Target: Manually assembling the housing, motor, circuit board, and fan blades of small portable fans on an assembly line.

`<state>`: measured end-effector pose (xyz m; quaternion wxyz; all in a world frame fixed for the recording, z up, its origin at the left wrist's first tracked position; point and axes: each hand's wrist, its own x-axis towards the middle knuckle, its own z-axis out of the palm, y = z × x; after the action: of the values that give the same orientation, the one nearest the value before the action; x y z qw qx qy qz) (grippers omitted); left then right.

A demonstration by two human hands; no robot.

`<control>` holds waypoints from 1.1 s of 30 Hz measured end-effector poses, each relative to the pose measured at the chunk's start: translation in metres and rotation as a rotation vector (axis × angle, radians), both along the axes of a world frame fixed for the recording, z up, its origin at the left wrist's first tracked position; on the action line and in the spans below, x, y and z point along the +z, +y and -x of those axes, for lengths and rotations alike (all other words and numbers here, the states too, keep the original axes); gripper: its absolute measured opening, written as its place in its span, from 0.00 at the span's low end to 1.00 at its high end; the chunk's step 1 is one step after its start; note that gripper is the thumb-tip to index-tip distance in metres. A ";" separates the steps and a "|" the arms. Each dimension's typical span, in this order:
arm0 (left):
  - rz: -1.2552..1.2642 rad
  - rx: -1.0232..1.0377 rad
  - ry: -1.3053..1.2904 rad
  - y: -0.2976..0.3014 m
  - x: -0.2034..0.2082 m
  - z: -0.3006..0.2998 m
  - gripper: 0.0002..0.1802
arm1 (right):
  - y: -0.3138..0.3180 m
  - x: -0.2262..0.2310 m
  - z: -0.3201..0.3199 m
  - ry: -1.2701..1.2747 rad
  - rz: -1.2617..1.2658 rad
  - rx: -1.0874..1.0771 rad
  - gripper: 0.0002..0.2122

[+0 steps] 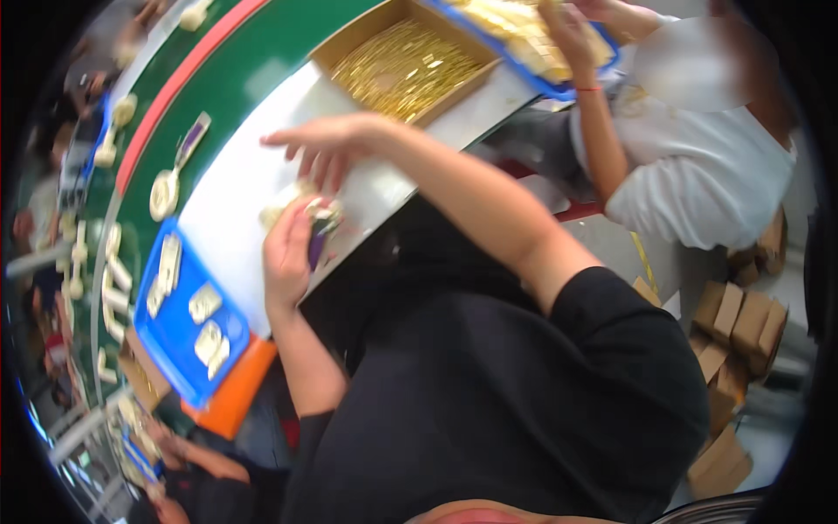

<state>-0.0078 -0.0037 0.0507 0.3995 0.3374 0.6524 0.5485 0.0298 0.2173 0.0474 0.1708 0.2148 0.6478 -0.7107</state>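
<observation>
My left hand is closed around a cream-coloured plastic piece with a dark purple part at its lower end, over the white worktop. Its exact kind is blurred. Just above it, my right hand is stretched out with spread fingers and holds nothing I can see. Under the right hand, partly covered, another cream piece shows close to the left fingertips. Beyond the right hand stands an open cardboard box holding many thin gold-coloured strips.
A blue tray with several cream parts stands at the left, above an orange bin. Along the green conveyor lie more cream parts. A co-worker in white sits at the right beside another blue tray. Cardboard boxes lie behind.
</observation>
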 end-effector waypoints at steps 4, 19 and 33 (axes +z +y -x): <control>-0.119 -0.141 0.306 -0.006 -0.001 0.005 0.17 | -0.007 -0.007 0.024 -0.010 -0.251 0.264 0.46; -0.055 0.157 -0.446 -0.034 -0.004 -0.010 0.23 | -0.038 0.080 0.013 0.941 -0.295 0.099 0.21; -0.233 0.152 -0.460 -0.050 0.020 -0.014 0.21 | -0.057 0.031 0.005 0.848 0.018 -0.284 0.17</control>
<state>0.0064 -0.0538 0.0702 0.4535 0.1978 0.5005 0.7105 0.0247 0.1600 0.0789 -0.2075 -0.0102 0.6184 -0.7579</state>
